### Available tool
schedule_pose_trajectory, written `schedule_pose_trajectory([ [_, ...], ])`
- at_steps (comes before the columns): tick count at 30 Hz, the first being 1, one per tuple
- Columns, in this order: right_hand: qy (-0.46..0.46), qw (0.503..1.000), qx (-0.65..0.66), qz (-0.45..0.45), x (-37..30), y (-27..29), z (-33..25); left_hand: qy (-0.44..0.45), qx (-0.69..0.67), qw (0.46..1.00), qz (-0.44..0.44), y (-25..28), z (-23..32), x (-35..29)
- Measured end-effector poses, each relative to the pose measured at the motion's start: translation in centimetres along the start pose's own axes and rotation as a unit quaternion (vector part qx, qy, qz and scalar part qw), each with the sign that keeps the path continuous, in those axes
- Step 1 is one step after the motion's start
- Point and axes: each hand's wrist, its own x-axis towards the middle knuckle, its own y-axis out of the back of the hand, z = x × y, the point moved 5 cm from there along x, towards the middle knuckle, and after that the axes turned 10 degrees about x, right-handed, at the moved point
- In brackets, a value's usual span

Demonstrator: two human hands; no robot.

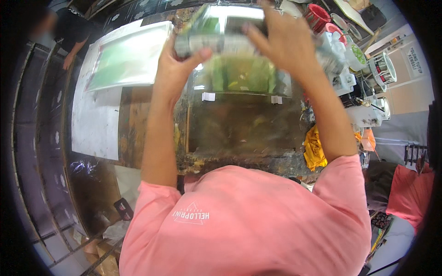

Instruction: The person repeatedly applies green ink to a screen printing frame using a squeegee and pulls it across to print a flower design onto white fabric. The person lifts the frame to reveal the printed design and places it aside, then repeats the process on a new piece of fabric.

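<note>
1 yellow cloth [315,149] near ur R forearm, cd snag if arm swings low. Past it, 2 white tabs [208,96] at near edge of green sheet [244,76] on table [138,106]. Blurry frame [221,45], approx, at sheet's far side: ur L hand [177,69] grips its L end; R hand [287,34] spread, can't tell if holding. Uneven grip prob twists frame, scuffs sheet.

Appears as a pale grey, bar-shaped object [225,44], streaked with white and too blurred for finer detail. Runs crosswise, roughly level, over the far part of a green-patterned sheet [244,77], leaving the sheet's near part visible.
</note>
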Motion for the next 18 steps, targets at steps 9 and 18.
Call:
schedule_pose_trajectory([
  [9, -0.054, 0.944, 0.220, -0.239, -12.3, -9.4, 0.3, -0.052, 0.446, 0.894, 0.015, -1.7, -11.3, -7.2],
  [18, -0.010, 0.978, 0.122, -0.168, -12.2, -14.4, 1.5, -0.058, 0.469, 0.881, 0.016, -1.8, -12.3, -7.7],
])
